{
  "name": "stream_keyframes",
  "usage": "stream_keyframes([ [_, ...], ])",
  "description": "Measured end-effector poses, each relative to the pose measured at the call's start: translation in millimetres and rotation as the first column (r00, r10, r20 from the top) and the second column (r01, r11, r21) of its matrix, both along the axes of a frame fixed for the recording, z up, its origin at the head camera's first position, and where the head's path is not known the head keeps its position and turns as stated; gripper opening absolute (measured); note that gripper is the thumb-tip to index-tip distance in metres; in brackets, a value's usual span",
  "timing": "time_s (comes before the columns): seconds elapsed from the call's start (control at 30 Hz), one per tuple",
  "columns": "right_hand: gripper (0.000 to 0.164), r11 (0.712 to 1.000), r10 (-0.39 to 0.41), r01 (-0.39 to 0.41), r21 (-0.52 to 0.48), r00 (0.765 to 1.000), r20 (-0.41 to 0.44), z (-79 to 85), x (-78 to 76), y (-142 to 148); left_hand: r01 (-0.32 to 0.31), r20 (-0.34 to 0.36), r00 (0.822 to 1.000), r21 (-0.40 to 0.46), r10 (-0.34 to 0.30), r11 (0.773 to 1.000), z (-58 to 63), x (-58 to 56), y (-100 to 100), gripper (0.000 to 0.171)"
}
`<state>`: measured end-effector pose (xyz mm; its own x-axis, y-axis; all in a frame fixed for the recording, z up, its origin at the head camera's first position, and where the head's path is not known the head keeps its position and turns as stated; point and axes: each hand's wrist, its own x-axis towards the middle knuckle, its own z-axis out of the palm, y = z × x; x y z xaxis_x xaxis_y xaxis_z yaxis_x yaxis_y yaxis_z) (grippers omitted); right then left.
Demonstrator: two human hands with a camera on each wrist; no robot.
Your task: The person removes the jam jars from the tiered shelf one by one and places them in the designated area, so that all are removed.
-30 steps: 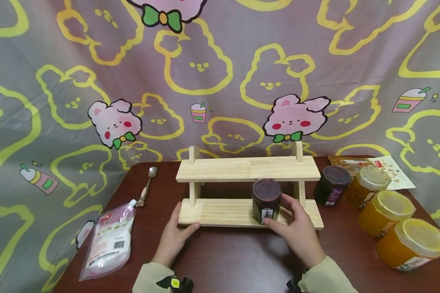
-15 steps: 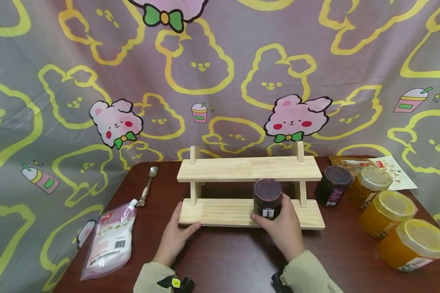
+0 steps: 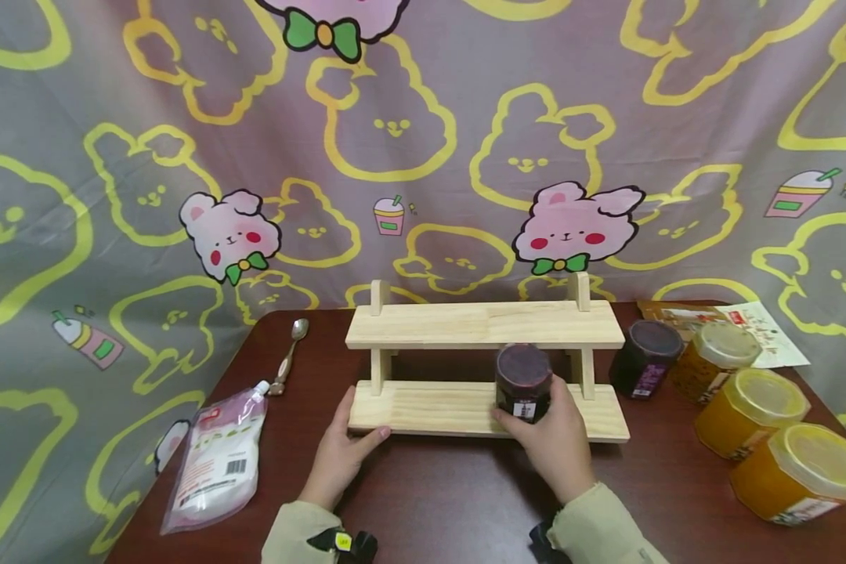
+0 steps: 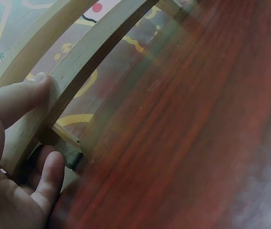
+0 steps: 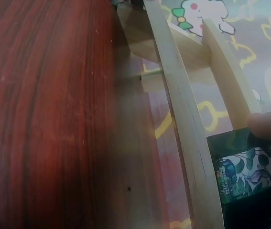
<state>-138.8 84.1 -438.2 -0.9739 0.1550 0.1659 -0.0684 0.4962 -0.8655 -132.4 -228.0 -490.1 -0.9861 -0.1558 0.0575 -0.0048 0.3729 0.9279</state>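
Note:
A small two-tier wooden shelf (image 3: pixel 423 407) stands on the table. My left hand (image 3: pixel 340 458) grips the left end of its lower board; in the left wrist view the thumb lies on the board's edge and the fingers (image 4: pixel 52 174) curl beneath it. A dark purple jar (image 3: pixel 524 366) stands upright over the right half of the lower board, near its front edge. Around it is my right hand (image 3: pixel 553 446), thumb across the front and fingers on the right side. The right wrist view shows the jar's label (image 5: pixel 252 171), printed with leaves, close above the board.
Right of the shelf are another dark jar (image 3: pixel 647 356), an amber jar (image 3: pixel 719 352) and two yellow-orange jars (image 3: pixel 750 411), before flat packets (image 3: pixel 768 333). At left lie a spoon (image 3: pixel 285 360) and a white spouted pouch (image 3: pixel 218 462). A patterned cloth (image 3: pixel 423 172) hangs behind.
My right hand has shifted left and further around the jar, its thumb passing across the label to the jar's left side. The left hand keeps its grip on the shelf.

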Motion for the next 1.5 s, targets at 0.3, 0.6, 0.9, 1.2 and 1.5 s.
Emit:
stream_keyframes([
  [0.3, 0.079, 1.0, -0.022, 0.022, -0.022, 1.0, 0.01, 1.2, 2.0, 23, 0.005, 0.009, 1.0, -0.005, -0.005, 1.0, 1.9, -0.2, 2, 0.1],
  [0.6, 0.084, 0.998, -0.056, 0.055, 0.032, 0.998, 0.034, 4.1, 8.1, 47, 0.004, 0.032, 0.999, 0.006, -0.004, 1.0, 4.6, 2.2, 1, 0.1],
  [0.9, 0.09, 0.995, -0.073, 0.068, 0.072, 0.994, 0.075, 5.8, 16.1, 70, 0.01, 0.026, 1.0, 0.028, -0.01, 1.0, 4.4, 1.3, 2, 0.1],
  [1.2, 0.092, 0.992, -0.093, 0.088, 0.088, 0.994, 0.063, 4.1, 21.3, 86, 0.01, 0.031, 0.999, 0.022, -0.011, 1.0, 3.9, 1.3, 2, 0.1],
  [1.5, 0.092, 0.99, -0.113, 0.106, 0.096, 0.991, 0.072, 3.6, 25.0, 103, 0.01, 0.035, 0.999, 0.028, -0.011, 1.0, 3.9, 1.2, 2, 0.101],
])
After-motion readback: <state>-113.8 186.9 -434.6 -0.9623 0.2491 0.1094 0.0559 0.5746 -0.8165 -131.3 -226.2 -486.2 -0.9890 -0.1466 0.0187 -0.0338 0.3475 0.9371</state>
